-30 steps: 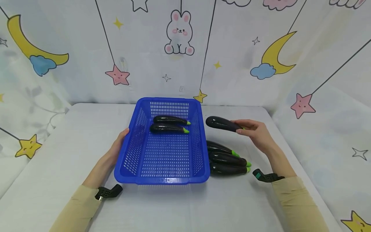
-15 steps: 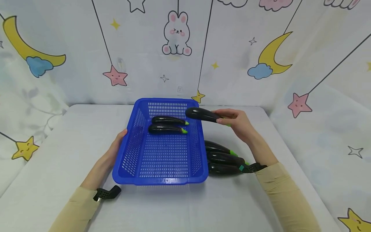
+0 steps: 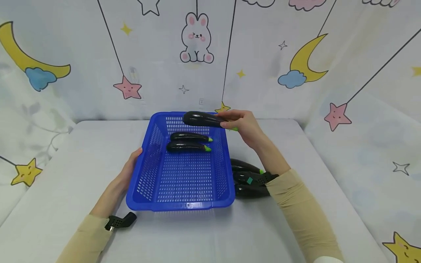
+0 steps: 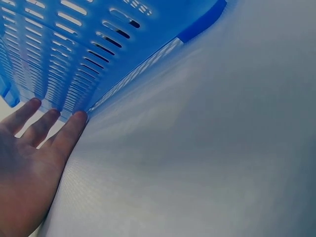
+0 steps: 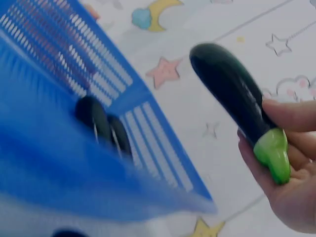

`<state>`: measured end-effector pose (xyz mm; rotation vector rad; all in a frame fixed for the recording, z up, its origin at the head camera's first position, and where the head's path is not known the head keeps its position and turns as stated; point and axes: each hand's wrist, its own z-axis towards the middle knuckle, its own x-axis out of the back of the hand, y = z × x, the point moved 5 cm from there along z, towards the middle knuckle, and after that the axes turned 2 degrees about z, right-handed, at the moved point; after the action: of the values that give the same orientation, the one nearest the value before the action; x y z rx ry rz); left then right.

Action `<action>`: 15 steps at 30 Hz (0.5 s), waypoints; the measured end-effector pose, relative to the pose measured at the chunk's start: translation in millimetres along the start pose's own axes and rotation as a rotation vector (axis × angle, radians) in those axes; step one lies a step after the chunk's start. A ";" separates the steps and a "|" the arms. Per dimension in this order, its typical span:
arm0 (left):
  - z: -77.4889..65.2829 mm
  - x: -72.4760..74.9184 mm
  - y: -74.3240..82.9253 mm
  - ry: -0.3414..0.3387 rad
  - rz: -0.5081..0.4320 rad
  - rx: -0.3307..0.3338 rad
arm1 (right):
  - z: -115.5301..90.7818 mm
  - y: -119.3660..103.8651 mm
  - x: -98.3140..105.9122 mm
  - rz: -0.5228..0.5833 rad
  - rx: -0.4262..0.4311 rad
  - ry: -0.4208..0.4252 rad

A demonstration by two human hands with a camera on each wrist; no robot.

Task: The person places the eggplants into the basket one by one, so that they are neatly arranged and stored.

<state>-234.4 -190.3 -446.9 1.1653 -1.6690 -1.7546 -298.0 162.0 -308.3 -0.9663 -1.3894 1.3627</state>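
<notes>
My right hand (image 3: 242,124) pinches an eggplant (image 3: 201,119) near its green stem end, thumb on one side and fingers on the other. It is held over the far end of the blue basket (image 3: 181,206), apart from it. Inside the basket lie two eggplants, a rear one (image 3: 189,136) and a front one (image 3: 185,146), side by side with green ends to the right. My left hand (image 3: 128,170) is at the basket's left side; in the left wrist view the extended fingers (image 4: 74,129) touch its slotted outer wall.
Several eggplants (image 3: 251,190) lie on the white table (image 3: 184,241) along the basket's right side, partly hidden by the right forearm and its wrist camera (image 3: 263,178). A patterned curtain (image 3: 158,54) hangs behind the table and at both sides.
The right hand has carried the eggplant leftward and slightly upward, from right of the basket to above its far end. The left hand has stayed at the basket's side.
</notes>
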 end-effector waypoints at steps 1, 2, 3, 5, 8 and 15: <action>-0.6 0.1 -0.2 0.005 0.009 0.001 | 2.0 -2.0 -5.1 0.007 0.003 0.003; -1.1 0.2 -0.4 0.011 0.015 0.004 | 3.9 -3.6 -10.1 0.008 0.007 0.005; -1.4 0.2 -0.4 0.017 0.022 0.005 | 5.6 -5.1 -15.1 0.012 0.009 0.008; -1.7 0.5 -0.3 0.027 0.033 0.005 | 9.4 -6.5 -24.2 0.009 0.009 0.018; -1.3 1.2 -0.5 0.039 0.040 0.005 | 14.3 -6.6 -36.2 0.003 0.015 0.025; -1.1 4.3 -2.0 0.050 0.067 0.006 | 23.9 5.2 -58.4 -0.005 -0.017 0.015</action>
<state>-235.5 -194.0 -449.9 1.1334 -1.6658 -1.6670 -306.5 99.9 -317.6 -0.9819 -1.3928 1.3391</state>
